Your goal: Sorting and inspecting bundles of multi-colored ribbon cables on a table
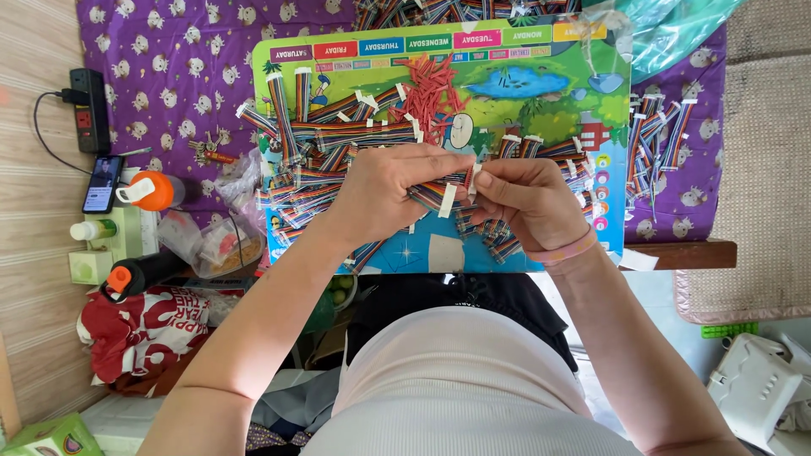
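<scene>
Both hands pinch one rainbow ribbon cable piece [452,187] over the colourful board [541,93]: left hand [384,190] fingers closed on its body, right hand [524,198] fingertips gripping the white taped end. Looks light, floppy, thin; best held near the ends. Cable pile [329,143] beside.

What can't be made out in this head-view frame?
- Left hand and right hand: the fingers cover their grip on the ribbon cable piece.
- Cable pile: cut off by the top edge.
- Phone screen: too small.
</scene>
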